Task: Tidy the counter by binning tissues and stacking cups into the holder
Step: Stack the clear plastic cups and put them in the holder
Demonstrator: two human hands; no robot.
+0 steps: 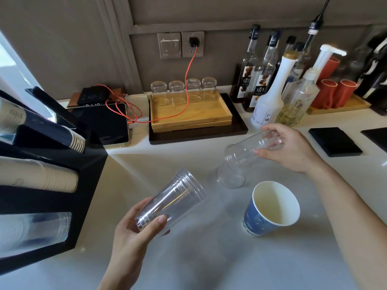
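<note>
clear cups in both hands over the white counter

the left hand [136, 229] sits at about 7 o'clock in the head view, fingers and thumb curled round the base end of a stack of clear plastic cups [173, 200]. the stack lies tilted, rims pointing up toward 1 o'clock, off the counter [209, 258].

the right hand [291, 149] is at about 2 o'clock, fingers wrapped round the base of a single clear cup [249, 150] — this one is tipped with its mouth facing down-left, toward 8 o'clock. just under that mouth, another clear cup [231, 177] stands on the counter near the centre; whether the two touch cannot be told through the clear plastic.

a blue paper cup [272, 210] stands upright at 4 o'clock, just beside the standing clear cup, its pale inside showing.

the black cup holder [88, 185] fills the 9 o'clock edge — its slots carry a row of dark-sleeved paper cups [69, 136] on top, white paper cups [41, 175] in the middle and clear cups [41, 229] at the bottom, all lying sideways with rims toward the centre.

at 12 o'clock a wooden tray [188, 116] bears four upturned glasses [184, 90], with an orange cable [188, 84] trailing across it. syrup bottles [261, 80] and red cups [335, 91] stand at 1 to 2 o'clock.
</note>
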